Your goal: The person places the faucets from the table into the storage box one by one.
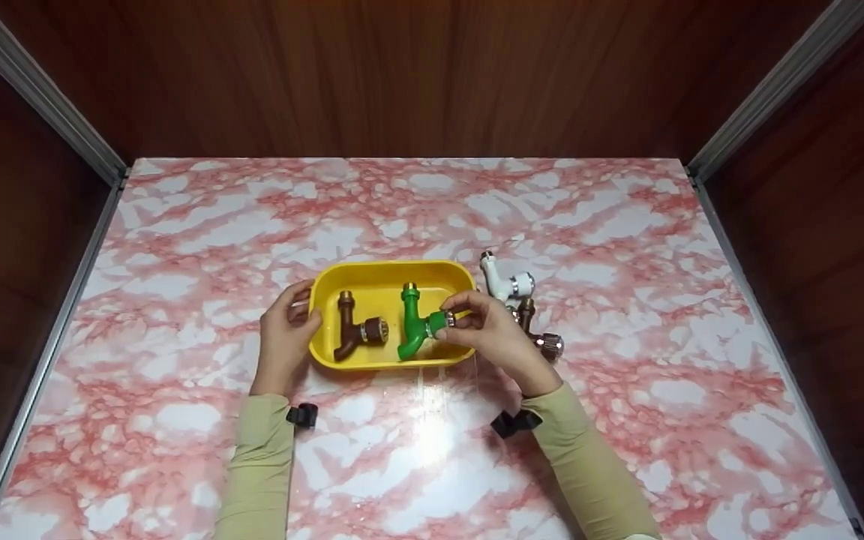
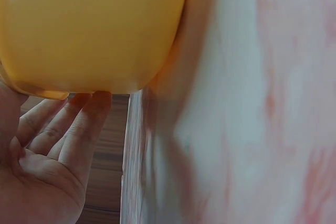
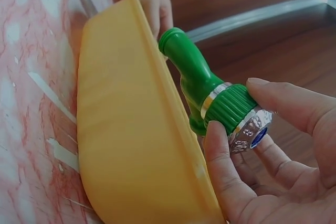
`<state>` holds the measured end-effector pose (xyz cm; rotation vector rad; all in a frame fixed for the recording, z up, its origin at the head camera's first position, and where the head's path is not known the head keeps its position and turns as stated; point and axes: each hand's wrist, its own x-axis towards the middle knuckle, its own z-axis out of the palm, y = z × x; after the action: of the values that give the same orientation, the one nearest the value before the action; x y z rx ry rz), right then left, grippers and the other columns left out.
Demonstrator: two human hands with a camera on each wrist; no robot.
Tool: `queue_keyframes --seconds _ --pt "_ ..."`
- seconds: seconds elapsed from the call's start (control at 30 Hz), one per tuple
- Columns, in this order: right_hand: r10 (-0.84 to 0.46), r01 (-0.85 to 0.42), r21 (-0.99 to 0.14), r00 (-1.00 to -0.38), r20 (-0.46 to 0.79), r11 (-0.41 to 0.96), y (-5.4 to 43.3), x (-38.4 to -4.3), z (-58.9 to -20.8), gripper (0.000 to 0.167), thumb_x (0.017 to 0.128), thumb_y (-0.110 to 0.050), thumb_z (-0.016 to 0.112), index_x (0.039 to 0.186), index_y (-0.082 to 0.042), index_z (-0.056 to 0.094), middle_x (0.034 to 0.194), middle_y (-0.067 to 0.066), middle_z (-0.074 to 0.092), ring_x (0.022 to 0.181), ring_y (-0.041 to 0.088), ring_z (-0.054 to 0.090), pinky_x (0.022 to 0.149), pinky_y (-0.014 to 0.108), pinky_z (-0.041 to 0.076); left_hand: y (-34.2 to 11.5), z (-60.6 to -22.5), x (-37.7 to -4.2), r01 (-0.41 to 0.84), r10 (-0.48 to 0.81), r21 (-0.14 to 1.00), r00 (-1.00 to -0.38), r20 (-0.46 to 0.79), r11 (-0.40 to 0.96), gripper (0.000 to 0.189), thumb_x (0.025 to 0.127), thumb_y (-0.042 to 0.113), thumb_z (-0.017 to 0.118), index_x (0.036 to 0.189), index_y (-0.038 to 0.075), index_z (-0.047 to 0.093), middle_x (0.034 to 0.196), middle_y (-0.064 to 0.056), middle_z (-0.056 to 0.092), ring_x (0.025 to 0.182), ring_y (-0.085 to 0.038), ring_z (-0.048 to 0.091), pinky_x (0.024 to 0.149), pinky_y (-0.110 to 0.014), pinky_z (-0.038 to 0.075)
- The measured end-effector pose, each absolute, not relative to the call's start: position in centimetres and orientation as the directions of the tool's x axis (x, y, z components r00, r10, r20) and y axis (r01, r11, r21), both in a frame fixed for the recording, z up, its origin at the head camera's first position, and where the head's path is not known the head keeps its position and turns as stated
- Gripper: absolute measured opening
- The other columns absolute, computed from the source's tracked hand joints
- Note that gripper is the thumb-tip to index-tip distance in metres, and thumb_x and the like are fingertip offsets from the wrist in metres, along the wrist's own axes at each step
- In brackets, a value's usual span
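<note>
My right hand (image 1: 503,341) pinches the ribbed knob of a green tap (image 1: 412,324) between thumb and fingers. The right wrist view shows this tap (image 3: 191,64) at the level of the yellow tub's rim, its silver knob end facing the palm. My left hand (image 1: 282,341) holds the left end of the yellow tub (image 1: 383,270), thumb at the rim and fingers against the outer wall (image 2: 105,40). Inside the tub, on the left, lies a brown tap (image 1: 346,330) with a brass threaded end.
Just right of the tub, a white tap (image 1: 502,285) and another brown tap (image 1: 550,345) lie close together, partly hidden behind my right hand. The red-and-white marbled table (image 1: 402,210) is bounded by dark wood panels (image 1: 417,75) at the back and sides.
</note>
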<state>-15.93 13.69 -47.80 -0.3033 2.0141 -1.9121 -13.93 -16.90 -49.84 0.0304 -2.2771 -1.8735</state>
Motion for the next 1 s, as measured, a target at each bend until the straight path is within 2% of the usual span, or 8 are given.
queue_keyframes --seconds 0.33,0.6,0.77,1.0 --pt "-0.386 0.076 -0.991 -0.916 -0.113 0.110 13.1 -16.0 -48.0 0.039 0.076 0.003 0.076 0.112 0.005 0.059 0.110 0.016 0.059 0.092 0.039 0.058 0.075 0.030 0.055 -16.9 -50.1 -14.1 0.107 -0.146 0.981 -0.981 0.131 0.163 0.045 0.085 -0.013 0.058 0.129 -0.007 0.054 0.116 -0.029 0.057 0.104 -0.042 0.059 0.085 -0.031 0.051" --pt "-0.400 0.060 -0.986 -0.909 -0.119 0.158 12.8 -15.7 -46.5 0.039 0.077 0.005 0.074 0.112 0.011 0.056 0.109 0.021 0.058 0.089 0.039 0.057 0.073 0.027 0.054 -16.8 -50.0 -14.0 0.077 -0.150 0.979 -0.983 0.106 0.187 0.045 0.087 -0.011 0.057 0.131 -0.004 0.053 0.117 -0.026 0.056 0.105 -0.038 0.060 0.088 -0.033 0.051" --pt "-0.399 0.039 -0.981 -0.910 -0.114 0.190 12.5 -15.1 -45.2 0.035 0.079 0.003 0.074 0.109 0.009 0.057 0.106 0.019 0.058 0.086 0.035 0.058 0.072 0.027 0.053 -16.8 -50.0 -14.0 0.091 -0.144 0.979 -0.982 0.119 0.184 0.044 0.087 -0.011 0.057 0.130 -0.005 0.054 0.116 -0.027 0.056 0.106 -0.039 0.060 0.088 -0.035 0.051" --pt "-0.412 0.018 -0.973 -0.904 -0.114 0.229 12.4 -15.0 -45.0 0.033 0.080 0.002 0.074 0.108 0.010 0.058 0.106 0.023 0.058 0.084 0.038 0.057 0.067 0.023 0.052 -16.9 -50.1 -13.9 0.105 -0.138 0.977 -0.982 0.131 0.184 0.044 0.086 -0.011 0.058 0.130 -0.006 0.054 0.116 -0.028 0.056 0.105 -0.040 0.060 0.087 -0.038 0.051"
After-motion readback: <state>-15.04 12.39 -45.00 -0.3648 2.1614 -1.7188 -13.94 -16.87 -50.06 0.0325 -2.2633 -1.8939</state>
